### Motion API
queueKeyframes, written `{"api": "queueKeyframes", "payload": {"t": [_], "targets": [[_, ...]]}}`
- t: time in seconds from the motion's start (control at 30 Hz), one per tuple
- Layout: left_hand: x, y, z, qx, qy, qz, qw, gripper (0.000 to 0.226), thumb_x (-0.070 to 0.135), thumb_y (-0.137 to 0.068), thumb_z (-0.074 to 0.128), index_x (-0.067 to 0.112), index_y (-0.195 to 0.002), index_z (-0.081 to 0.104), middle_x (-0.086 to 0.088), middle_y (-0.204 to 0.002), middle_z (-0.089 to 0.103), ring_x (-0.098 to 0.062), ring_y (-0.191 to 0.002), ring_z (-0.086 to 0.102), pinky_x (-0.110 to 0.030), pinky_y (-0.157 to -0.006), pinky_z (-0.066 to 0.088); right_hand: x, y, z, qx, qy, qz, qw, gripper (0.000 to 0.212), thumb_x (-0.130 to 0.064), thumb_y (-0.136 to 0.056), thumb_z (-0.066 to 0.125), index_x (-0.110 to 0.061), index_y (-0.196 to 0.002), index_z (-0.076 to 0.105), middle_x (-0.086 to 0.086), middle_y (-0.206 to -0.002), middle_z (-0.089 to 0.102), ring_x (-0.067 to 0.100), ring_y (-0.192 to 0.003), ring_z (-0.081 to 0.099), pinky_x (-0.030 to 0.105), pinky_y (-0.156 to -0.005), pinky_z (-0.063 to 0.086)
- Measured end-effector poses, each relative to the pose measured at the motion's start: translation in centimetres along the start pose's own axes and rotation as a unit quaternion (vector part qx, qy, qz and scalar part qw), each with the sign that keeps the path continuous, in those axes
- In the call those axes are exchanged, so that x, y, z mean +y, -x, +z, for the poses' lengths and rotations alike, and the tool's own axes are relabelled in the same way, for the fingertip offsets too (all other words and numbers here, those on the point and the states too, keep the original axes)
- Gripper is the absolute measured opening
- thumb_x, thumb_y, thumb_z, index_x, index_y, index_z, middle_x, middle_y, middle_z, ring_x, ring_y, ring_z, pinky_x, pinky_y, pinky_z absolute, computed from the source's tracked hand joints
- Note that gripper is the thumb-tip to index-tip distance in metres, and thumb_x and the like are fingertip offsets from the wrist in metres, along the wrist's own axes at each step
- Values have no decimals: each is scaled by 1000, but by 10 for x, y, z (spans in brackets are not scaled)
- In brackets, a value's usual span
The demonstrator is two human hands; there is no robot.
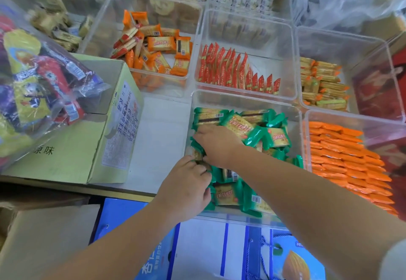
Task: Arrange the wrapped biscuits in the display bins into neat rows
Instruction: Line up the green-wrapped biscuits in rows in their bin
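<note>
- Here, the green packets (239, 126), the wrapped biscuits in hand, lie jumbled in the near clear bin (246, 97), tilted and overlapping, not yet in rows.
- The left hand (189, 183) curls its fingers round a few green packets against the bin's left wall, probably so that the wall squares them up as the start of a row.
- The right hand (214, 141) lies over the packets just beyond, fingers reaching toward the same wall. Whether it pinches one or only presses cannot be told.
- Behind, the red packets (226, 69) stand on edge in one tidy file.
- To the right, the orange sticks (342, 148) lie in close rows.
- Far left, the orange packets (158, 49) lie loose in their bin, apparently unsorted.
- Far right, the yellow packets (323, 84) are stacked flat.
</note>
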State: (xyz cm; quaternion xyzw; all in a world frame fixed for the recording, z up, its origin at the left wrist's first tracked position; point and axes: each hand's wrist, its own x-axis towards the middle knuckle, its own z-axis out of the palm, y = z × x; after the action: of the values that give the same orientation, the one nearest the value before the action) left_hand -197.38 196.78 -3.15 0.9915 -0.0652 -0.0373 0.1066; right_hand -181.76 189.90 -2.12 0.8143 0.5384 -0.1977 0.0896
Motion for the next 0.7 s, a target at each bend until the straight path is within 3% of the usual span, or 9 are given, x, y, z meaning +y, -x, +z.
{"api": "queueKeyframes", "payload": {"t": [0.07,0.17,0.33,0.43,0.53,0.7], "targets": [[-1,0,0,-4,7,6,1000,47,40,-85,35,18,-91,77,3,-87,72,-17,-82,64,-36,-104,32,-4,-7,12,42,36,26,998,55,-37,-89,66,-22,-138,48,0,-131,51,23,-123,49,39,-99,42],[-1,1,0,-13,10,5,1000,50,41,-87,32,18,-101,75,2,-95,72,-18,-89,64,-37,-108,30,-8,-17,24,80,98,37,991,48,-29,-93,58,-21,-138,46,2,-134,50,26,-120,48,43,-97,41],[-2,1,1,-7,3,-1,1000,49,38,-81,56,13,-122,65,0,-99,69,-20,-88,62,-39,-108,36,2,-18,18,99,122,-4,988,44,-25,-90,62,-22,-133,52,1,-128,54,26,-113,52,42,-91,43],[-2,1,1,-15,-8,-6,1000,45,40,-83,49,13,-112,69,0,-96,65,-21,-88,58,-38,-108,33,16,-9,-1,133,59,12,989,36,-32,-84,66,-20,-118,58,0,-116,60,26,-107,55,38,-86,42],[-2,1,3,-22,-6,-8,1000,45,40,-85,48,13,-116,68,0,-103,64,-21,-94,58,-40,-114,31,32,10,-24,188,-18,67,980,36,-40,-83,68,-21,-112,60,0,-103,62,24,-96,58,33,-75,40],[-2,2,3,-28,-10,-6,1000,47,42,-86,50,14,-119,67,0,-107,64,-20,-98,58,-39,-114,30,62,45,-56,224,-194,175,939,30,-34,-82,65,-21,-110,64,-1,-95,61,19,-78,60,34,-65,54]]}}
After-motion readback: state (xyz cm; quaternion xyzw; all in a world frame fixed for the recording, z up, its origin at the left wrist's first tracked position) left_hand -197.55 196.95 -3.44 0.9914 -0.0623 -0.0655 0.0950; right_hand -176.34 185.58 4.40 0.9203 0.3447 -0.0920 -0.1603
